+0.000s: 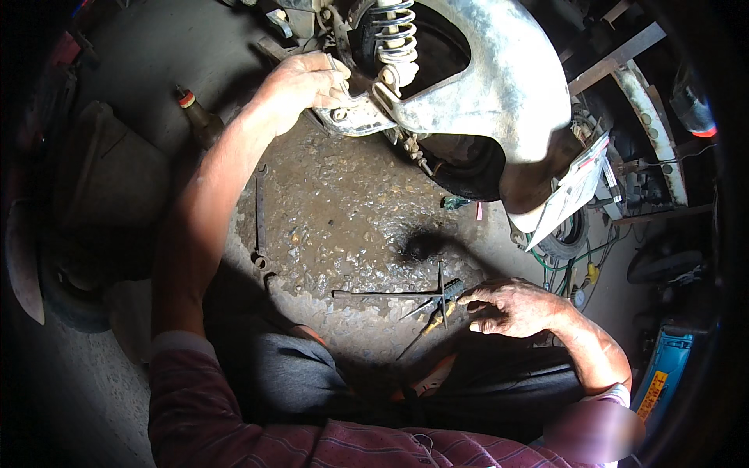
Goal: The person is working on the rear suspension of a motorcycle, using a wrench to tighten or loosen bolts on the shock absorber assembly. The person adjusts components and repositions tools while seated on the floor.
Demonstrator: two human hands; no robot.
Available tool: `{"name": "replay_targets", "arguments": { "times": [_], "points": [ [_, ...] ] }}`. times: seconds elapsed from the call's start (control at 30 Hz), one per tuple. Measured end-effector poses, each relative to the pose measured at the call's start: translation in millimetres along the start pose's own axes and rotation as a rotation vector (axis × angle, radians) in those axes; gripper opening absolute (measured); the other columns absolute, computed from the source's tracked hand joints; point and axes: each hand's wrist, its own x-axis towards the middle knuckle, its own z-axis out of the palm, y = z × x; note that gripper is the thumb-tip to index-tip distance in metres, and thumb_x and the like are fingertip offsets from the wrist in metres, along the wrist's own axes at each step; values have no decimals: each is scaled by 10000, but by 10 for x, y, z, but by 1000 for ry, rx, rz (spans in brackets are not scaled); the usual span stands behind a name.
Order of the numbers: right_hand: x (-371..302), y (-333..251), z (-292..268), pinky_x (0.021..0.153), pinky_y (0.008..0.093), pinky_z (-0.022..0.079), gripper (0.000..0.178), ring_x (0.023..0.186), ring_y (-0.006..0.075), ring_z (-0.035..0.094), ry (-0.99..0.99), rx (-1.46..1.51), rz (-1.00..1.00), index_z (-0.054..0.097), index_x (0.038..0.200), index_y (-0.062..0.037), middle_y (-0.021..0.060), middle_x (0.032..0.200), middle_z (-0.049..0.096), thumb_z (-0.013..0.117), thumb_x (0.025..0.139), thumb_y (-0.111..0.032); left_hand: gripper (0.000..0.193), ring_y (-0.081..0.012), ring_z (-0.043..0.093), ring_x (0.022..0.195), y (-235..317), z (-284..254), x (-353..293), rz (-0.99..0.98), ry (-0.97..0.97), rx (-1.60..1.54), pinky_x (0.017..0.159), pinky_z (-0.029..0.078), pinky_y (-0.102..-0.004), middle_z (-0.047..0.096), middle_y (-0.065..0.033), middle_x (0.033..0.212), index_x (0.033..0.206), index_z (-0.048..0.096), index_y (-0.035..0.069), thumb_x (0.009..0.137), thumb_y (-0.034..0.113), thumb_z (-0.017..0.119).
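Note:
My left hand (pixel 306 84) reaches forward to the metal bracket (pixel 355 117) beside the motorcycle's white rear fender (pixel 499 86). Its fingers are bent and closed at the bracket's upper edge; what they grip is too small to make out. Close to the floor, my right hand (pixel 515 308) has its thumb and forefinger apart. Its fingertips are nearest to a yellow-handled screwdriver (pixel 437 318) and a dark-handled screwdriver (pixel 454 289). A thin-headed hammer (pixel 382 294) lies across these tools. The coil-spring shock absorber (pixel 396 35) stands to the right of my left hand.
A long wrench (pixel 260 210) lies on the wet, gritty floor (pixel 335 210) by my left forearm. Beyond that forearm stands a brown bottle (pixel 199 117) with a red-ringed neck. Metal frames (pixel 651 125), a small tyre (pixel 566 234) and a blue case (pixel 663 370) are at the right.

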Motion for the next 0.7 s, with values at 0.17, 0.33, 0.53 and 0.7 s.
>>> {"name": "replay_targets", "arguments": {
  "times": [0.17, 0.33, 0.53, 0.7],
  "points": [
    [6, 17, 21, 959, 437, 585, 513, 1112, 328, 715, 45, -40, -45, 626, 1401, -82, 169, 1239, 708, 755, 982, -350, 166, -213, 740, 889, -67, -74, 73, -70, 5, -111, 849, 629, -322, 730, -102, 969, 1087, 711, -36, 1007, 101, 661],
    [1, 46, 42, 959, 436, 587, 504, 1108, 318, 720, 55, -14, -60, 628, 1396, -82, 169, 1233, 710, 761, 980, -334, 136, -205, 719, 854, -50, 100, -9, 97, 42, -1, 767, 613, -316, 719, -92, 992, 1064, 710, 1, 1029, 98, 622],
    [28, 49, 36, 943, 432, 599, 495, 1098, 306, 729, 42, -31, -54, 630, 1397, -91, 160, 1218, 718, 763, 979, -320, 133, -287, 679, 942, 3, 620, -521, 860, 105, 1168, 811, 587, -395, 675, -118, 1031, 1067, 698, -8, 945, 25, 654],
    [10, -16, 30, 938, 430, 602, 488, 1092, 308, 733, 70, -48, -70, 637, 1395, -111, 149, 1225, 720, 766, 975, -325, 165, -321, 650, 941, 42, 588, -545, 884, 130, 1089, 828, 561, -424, 666, -108, 1028, 1055, 704, 18, 894, 6, 676]
  ]
}}
